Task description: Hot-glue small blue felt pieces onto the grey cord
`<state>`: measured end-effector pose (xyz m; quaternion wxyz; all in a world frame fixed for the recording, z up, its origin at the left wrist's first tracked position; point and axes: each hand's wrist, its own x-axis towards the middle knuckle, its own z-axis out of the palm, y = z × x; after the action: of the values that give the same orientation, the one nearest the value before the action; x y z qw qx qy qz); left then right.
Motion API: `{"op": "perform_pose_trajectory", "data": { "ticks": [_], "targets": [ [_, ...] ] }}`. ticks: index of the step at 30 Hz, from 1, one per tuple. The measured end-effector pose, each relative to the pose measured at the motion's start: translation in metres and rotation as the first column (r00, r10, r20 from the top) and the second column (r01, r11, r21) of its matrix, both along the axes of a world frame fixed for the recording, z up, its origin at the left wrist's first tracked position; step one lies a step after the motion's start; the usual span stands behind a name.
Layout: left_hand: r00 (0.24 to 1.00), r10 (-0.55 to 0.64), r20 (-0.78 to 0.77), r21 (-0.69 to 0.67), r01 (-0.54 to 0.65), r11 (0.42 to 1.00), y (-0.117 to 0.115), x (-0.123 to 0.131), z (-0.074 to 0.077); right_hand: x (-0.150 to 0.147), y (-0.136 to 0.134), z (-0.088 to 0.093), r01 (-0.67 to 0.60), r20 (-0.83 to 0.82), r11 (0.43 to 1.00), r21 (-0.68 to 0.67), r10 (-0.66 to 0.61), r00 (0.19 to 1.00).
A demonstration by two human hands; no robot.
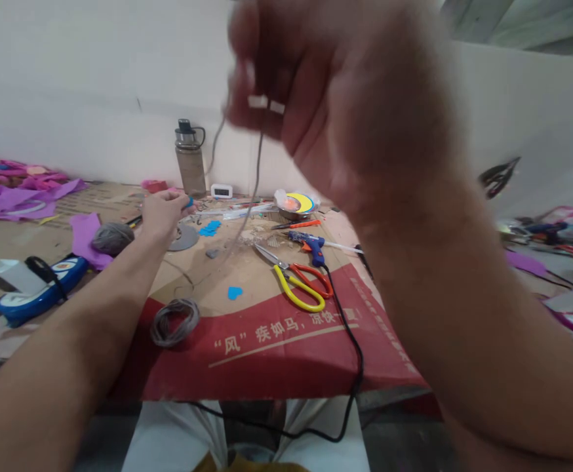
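My right hand [311, 92] is raised close to the camera, blurred, with its fingers closed on a thin grey cord [258, 157] that hangs toward the table. At the back left, my left hand [166, 206] pinches a small blue piece [189, 202], mostly covered by the fingers. A coil of grey cord [175, 322] lies on the red part of the cardboard. Beside my left forearm sits a grey ball of yarn [113, 238]. A blue heart cutout [235, 293] and several small blue cutouts [210, 228] lie between the hands.
Yellow-and-red-handled scissors [299, 282] and a blue glue gun [311, 246] lie right of centre, its black cable [358, 347] running over the front edge. A bottle [191, 160] stands by the wall. Felt scraps [25, 190] are piled left, near a blue-based device [40, 295].
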<state>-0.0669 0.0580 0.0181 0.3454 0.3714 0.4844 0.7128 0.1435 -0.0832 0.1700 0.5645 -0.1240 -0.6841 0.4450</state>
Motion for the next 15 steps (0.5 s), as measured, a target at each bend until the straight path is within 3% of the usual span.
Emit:
{"op": "perform_pose_trajectory", "data": {
  "ticks": [2, 5, 8, 11, 13, 15],
  "targets": [
    [1.0, 0.005, -0.025, 0.013, -0.005, 1.0, -0.001, 0.001, 0.001, 0.002, 0.002, -0.029, -0.02, 0.204, 0.999, 0.035, 0.012, 0.979],
    [0.997, 0.015, -0.076, 0.067, -0.01, 0.998, -0.001, 0.001, 0.002, 0.012, 0.007, -0.078, 0.026, 0.423, 0.995, -0.093, 0.016, 0.906],
    [0.997, 0.014, -0.079, 0.114, -0.005, 0.994, 0.0, 0.0, 0.004, 0.027, 0.012, -0.112, -0.034, 0.722, 0.984, -0.173, 0.15, 0.675],
    [0.996, 0.005, -0.088, 0.174, 0.011, 0.985, -0.002, 0.004, 0.008, 0.038, 0.013, -0.124, -0.061, 0.913, 0.998, -0.029, 0.051, 0.405],
    [0.993, -0.024, -0.118, 0.209, 0.049, 0.977, -0.008, 0.011, 0.012, 0.04, 0.013, -0.124, -0.067, 0.943, 0.997, 0.039, -0.015, 0.333],
    [0.985, -0.059, -0.16, 0.211, 0.093, 0.973, -0.018, 0.022, 0.015, 0.04, 0.013, -0.124, -0.052, 0.948, 0.997, 0.055, -0.036, 0.315]
  ]
}}
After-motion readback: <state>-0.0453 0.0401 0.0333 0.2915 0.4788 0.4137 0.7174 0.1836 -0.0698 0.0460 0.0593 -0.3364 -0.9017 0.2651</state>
